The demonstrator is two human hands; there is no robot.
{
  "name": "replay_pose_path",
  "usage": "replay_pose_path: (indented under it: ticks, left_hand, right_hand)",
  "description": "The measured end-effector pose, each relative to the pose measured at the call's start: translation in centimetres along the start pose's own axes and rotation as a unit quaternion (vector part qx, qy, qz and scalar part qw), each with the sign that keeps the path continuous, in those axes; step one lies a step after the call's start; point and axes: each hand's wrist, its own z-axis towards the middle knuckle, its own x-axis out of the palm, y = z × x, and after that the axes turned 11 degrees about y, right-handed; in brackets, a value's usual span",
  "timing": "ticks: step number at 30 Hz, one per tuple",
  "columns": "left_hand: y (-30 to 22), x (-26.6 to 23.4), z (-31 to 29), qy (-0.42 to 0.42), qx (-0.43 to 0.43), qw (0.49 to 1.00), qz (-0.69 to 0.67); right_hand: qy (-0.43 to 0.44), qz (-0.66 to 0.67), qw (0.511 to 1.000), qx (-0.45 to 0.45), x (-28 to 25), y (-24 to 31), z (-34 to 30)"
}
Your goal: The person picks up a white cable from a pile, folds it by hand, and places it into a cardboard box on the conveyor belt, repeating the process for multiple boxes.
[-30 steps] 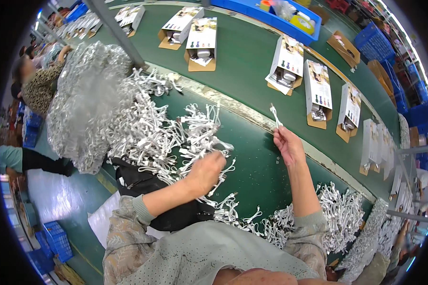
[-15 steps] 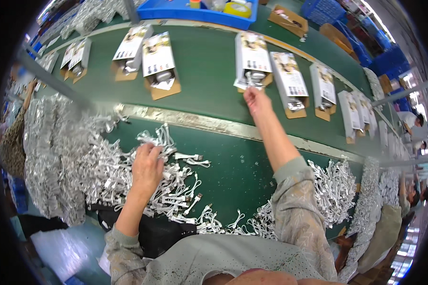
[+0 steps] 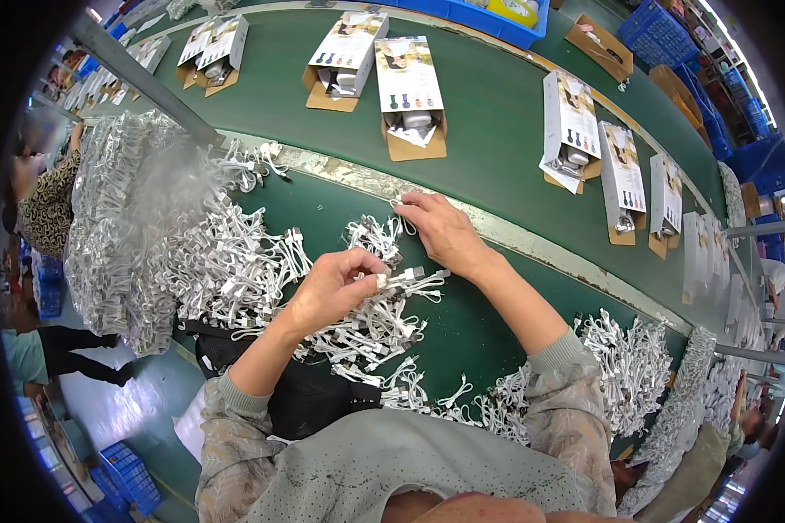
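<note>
Over the pile of coiled white USB cables [image 3: 235, 261], my left hand [image 3: 336, 292] is closed, with thumb and forefinger pinching a white USB cable [image 3: 382, 281] near its plug. My right hand [image 3: 449, 234] is further right and beyond it, by the belt's metal edge. Its bent fingertips are on a thin white cable loop [image 3: 407, 225]; the palm faces down. Between the hands lies a small heap of cables [image 3: 373, 237]. Beyond the edge stands an open white printed box [image 3: 410, 83], its brown flap down and a white device and paper showing inside.
More open boxes [image 3: 571, 122] line the green belt [image 3: 488, 122]. A metal rail [image 3: 340, 174] divides it from my worktop. Bundles of bagged cables [image 3: 113, 227] are stacked at left. Another cable pile [image 3: 628, 370] lies at right. A blue tray [image 3: 497, 26] stands at the back.
My right hand has left a box on the belt and come back beside my left hand above the cables. My left hand has moved right and now pinches a cable. The view has shifted.
</note>
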Motion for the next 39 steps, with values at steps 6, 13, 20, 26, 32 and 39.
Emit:
replay_pose_path:
  ticks: [6, 13, 20, 26, 32, 39]
  left_hand:
    - [1.1, -1.9, -0.2, -0.058, 0.045, 0.992, 0.101]
    - [2.4, -3.1, -0.9, -0.215, 0.099, 0.83, 0.505]
    - [1.8, -3.5, -1.0, -0.227, -0.059, 0.794, 0.561]
    - [2.2, -3.2, -0.1, -0.282, 0.134, 0.874, 0.372]
    - [4.2, -4.7, 2.6, -0.307, 0.116, 0.882, 0.339]
    - [4.6, -4.0, 3.4, -0.251, 0.151, 0.88, 0.373]
  right_hand:
    - [0.009, -0.051, 0.998, 0.022, -0.7, -1.0, -0.5]
    - [-0.167, 0.021, 0.972, 0.163, -1.4, -2.7, -1.5]
    - [-0.216, -0.039, 0.906, 0.363, -3.1, -7.1, 1.6]
    - [-0.265, -0.176, 0.92, 0.229, -1.9, -6.6, 0.5]
    - [0.008, 0.131, 0.986, 0.105, -1.0, 3.2, -0.1]
    - [0.118, 0.244, 0.934, 0.233, -1.6, 4.3, -1.8]
